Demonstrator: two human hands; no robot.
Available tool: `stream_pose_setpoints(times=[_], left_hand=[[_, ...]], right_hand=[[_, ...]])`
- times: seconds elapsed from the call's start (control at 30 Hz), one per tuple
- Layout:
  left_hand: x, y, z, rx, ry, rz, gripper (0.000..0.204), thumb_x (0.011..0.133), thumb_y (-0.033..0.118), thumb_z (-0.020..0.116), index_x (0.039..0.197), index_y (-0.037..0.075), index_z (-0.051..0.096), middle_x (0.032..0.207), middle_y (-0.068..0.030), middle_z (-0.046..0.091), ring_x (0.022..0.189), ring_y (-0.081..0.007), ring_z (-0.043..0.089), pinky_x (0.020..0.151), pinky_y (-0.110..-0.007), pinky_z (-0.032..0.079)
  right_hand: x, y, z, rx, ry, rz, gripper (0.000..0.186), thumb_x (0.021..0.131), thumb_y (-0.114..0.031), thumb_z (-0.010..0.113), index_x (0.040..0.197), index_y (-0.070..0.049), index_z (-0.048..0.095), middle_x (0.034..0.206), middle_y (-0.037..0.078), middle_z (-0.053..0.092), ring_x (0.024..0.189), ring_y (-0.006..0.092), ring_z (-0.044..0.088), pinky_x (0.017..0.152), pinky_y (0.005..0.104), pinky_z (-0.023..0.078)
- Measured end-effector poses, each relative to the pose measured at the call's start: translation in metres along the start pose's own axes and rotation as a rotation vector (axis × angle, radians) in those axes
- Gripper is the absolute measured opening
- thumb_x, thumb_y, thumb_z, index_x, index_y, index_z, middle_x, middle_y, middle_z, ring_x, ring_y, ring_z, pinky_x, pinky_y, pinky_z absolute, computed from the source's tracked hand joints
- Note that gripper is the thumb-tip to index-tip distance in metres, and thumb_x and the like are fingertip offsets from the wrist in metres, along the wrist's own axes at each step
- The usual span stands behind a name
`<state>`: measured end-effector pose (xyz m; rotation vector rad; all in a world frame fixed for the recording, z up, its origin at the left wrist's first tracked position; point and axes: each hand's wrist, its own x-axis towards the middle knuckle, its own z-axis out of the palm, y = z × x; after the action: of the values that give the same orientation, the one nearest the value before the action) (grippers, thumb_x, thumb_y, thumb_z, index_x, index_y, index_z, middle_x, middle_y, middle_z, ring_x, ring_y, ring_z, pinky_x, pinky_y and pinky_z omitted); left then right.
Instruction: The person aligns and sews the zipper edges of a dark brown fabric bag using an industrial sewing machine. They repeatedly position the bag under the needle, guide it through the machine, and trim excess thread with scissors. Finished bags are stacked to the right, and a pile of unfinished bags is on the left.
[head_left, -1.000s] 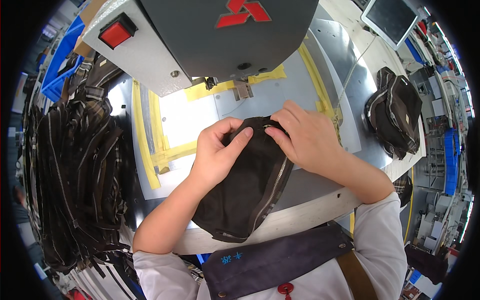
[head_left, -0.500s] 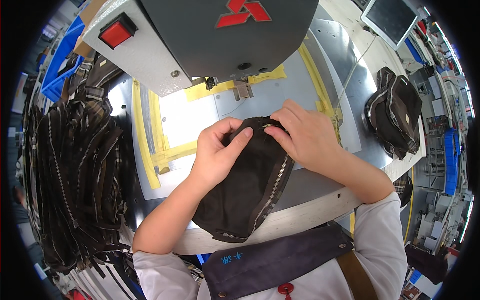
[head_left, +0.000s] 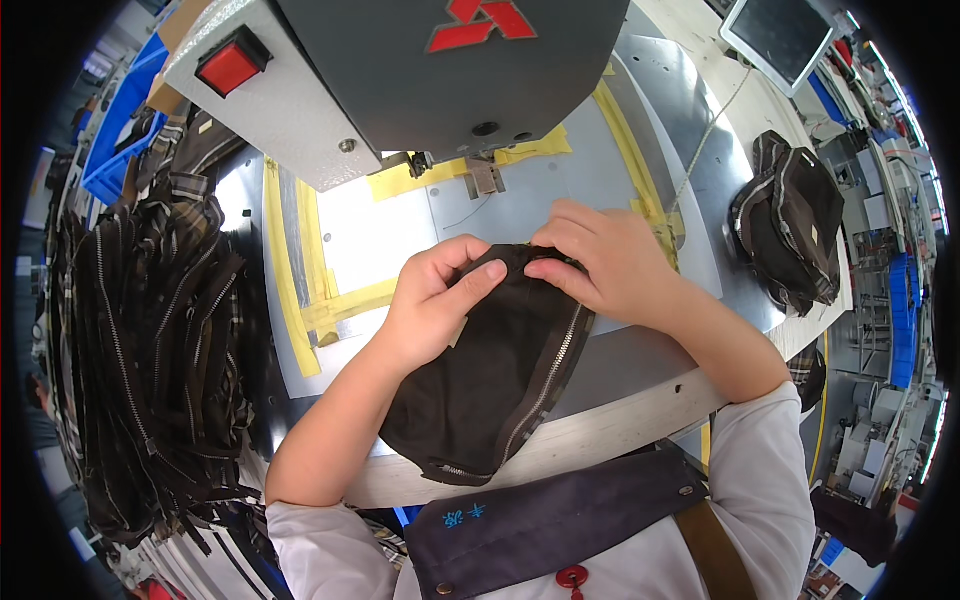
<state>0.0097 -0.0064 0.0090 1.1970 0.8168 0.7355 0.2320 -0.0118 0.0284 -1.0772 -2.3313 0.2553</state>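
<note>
A dark brown fabric piece with a metal zipper along its right and lower edges, like an unfinished bag, hangs from both my hands over the table's front edge. My left hand pinches its top edge between thumb and fingers. Just to the right, my right hand grips the same top edge, thumb below and fingers folded over. The fingertips of both hands are close together at the top corner. Beyond them sits the sewing machine head, grey with a red emblem, above a small metal plate.
On the left lies a tall heap of similar zippered pieces, with a blue crate behind it. Two or so finished-looking dark bags rest at the right. Yellow tape borders the metal work plate. A screen stands at the back right.
My right hand has shifted slightly, its fingers closing further over the top edge. The fabric's top edge has turned a little, and a small light tag now shows beside my left hand.
</note>
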Motion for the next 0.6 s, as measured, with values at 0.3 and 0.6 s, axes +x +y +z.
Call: stream_pose_setpoints(times=[0.3, 0.6], left_hand=[[0.003, -0.012, 0.003, 0.059, 0.062, 0.059, 0.011, 0.096, 0.014, 0.059, 0.092, 0.003, 0.059, 0.077, 0.0060, 0.054, 0.070, -0.0020, 0.045, 0.063, -0.019, 0.038], [0.009, -0.009, -0.005, 0.052, 0.224, 0.119, 0.015, 0.095, 0.016, 0.059, 0.092, 0.001, 0.062, 0.075, 0.0051, 0.057, 0.067, -0.0012, 0.045, 0.061, -0.018, 0.038]], right_hand=[[-0.004, -0.004, 0.002, 0.478, 0.035, 0.000, 0.020, 0.084, -0.022, 0.069, 0.091, -0.006, 0.058, 0.078, 0.007, 0.056, 0.063, 0.0244, 0.054, 0.054, 0.0334, 0.041], [-0.004, -0.016, 0.001, 0.250, 0.176, 0.166, 0.024, 0.085, -0.025, 0.068, 0.094, -0.006, 0.057, 0.085, 0.006, 0.055, 0.060, 0.0236, 0.057, 0.052, 0.0333, 0.044]])
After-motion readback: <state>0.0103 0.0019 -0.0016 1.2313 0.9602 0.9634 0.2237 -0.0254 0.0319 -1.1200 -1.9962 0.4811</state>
